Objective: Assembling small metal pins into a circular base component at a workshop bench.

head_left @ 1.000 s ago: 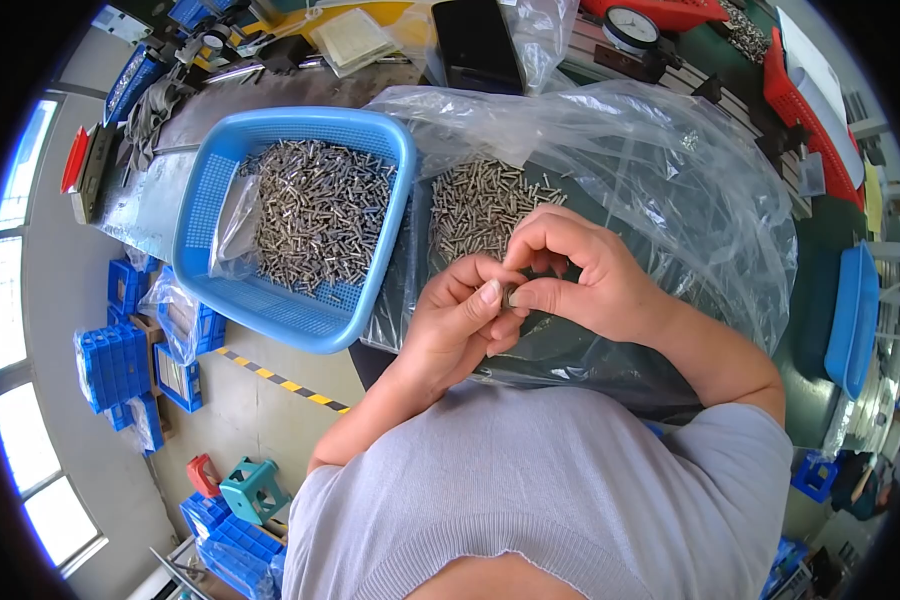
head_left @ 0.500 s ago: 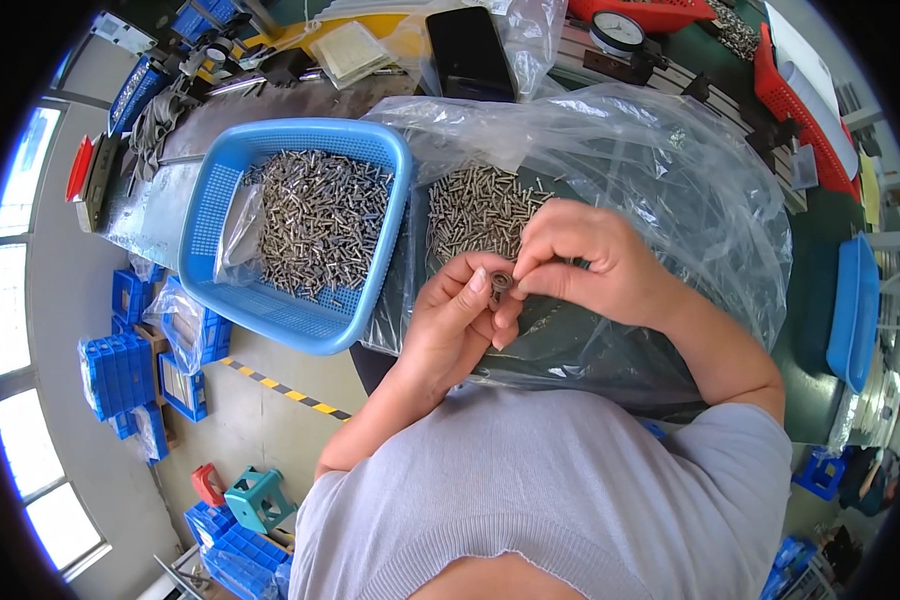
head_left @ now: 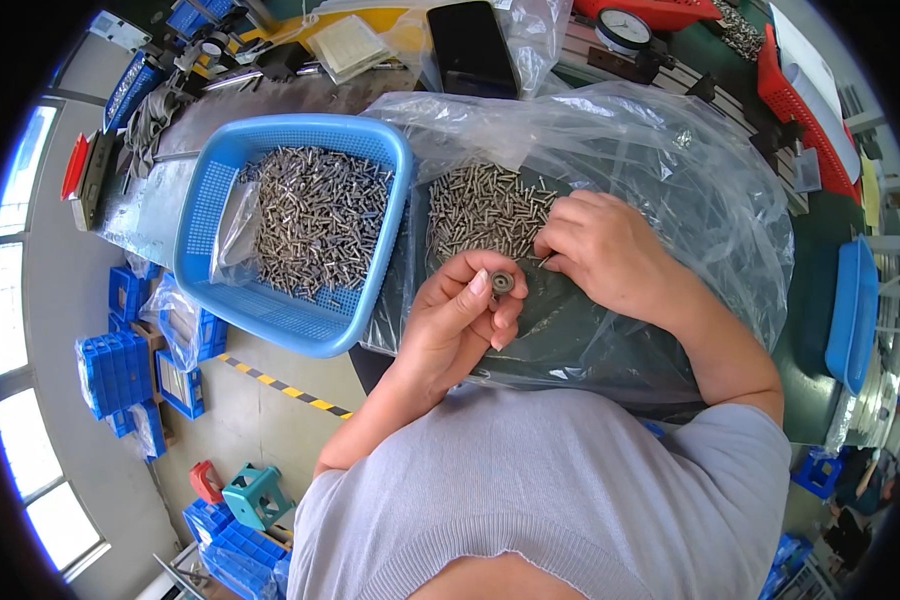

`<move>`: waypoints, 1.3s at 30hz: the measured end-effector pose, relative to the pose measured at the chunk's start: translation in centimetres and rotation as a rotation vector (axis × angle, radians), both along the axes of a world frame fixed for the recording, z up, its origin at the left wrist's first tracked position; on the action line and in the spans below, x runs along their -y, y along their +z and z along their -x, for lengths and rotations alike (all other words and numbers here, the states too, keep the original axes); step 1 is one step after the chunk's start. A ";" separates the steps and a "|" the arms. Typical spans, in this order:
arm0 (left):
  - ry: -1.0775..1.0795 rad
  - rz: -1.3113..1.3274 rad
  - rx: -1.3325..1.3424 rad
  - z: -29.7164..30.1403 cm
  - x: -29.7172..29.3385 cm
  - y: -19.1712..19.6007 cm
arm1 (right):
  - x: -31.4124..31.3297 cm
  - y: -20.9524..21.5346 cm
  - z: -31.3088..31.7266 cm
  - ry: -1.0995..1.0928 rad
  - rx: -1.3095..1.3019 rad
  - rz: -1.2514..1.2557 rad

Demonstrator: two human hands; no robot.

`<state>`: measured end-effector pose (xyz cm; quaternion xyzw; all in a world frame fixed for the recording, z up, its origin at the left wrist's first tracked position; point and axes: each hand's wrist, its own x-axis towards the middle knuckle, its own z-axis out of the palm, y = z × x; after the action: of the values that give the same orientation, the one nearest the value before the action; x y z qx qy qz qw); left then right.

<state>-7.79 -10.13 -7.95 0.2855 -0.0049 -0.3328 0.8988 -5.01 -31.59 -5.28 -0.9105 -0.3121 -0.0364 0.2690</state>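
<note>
My left hand (head_left: 460,310) is closed on a small round metal ring gauge (head_left: 501,284), pinched between thumb and fingers with its bore facing up. To its right, my right hand (head_left: 595,245) reaches the edge of a loose pile of small metal pins (head_left: 485,208) spread on clear plastic sheeting. Its fingertips are bunched together at the pile's right side; whether a pin is between them is too small to tell. At the left stands a blue plastic basket (head_left: 195,225) with many more pins (head_left: 325,220) and a clear plastic bag (head_left: 238,235) inside.
Behind the pile lie a black phone (head_left: 473,48) and a dial gauge (head_left: 623,32). Red baskets (head_left: 800,110) stand at the far right, and a blue tray (head_left: 852,315) sits at the right edge. Crumpled clear plastic sheeting (head_left: 690,190) covers the dark green tabletop.
My right hand has moved away from the ring in my left hand, rightward and to the pile of pins. The left hand stays in place, still holding the ring.
</note>
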 end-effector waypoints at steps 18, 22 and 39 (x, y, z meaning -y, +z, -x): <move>-0.038 -0.051 -0.001 0.2 0.0 0.0 | -1.2 1.3 0.9 0.042 -0.586 -0.585; -0.047 -0.066 0.026 0.1 0.1 0.1 | -1.5 1.0 0.9 0.069 -0.551 -0.569; -0.024 -0.118 0.032 0.3 0.3 0.0 | -2.3 0.1 1.0 0.070 -0.132 -0.574</move>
<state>-8.06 -10.41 -7.95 0.3432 -0.0032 -0.3388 0.8760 -5.99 -29.33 -5.17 -0.7863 -0.3019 -0.0544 0.5363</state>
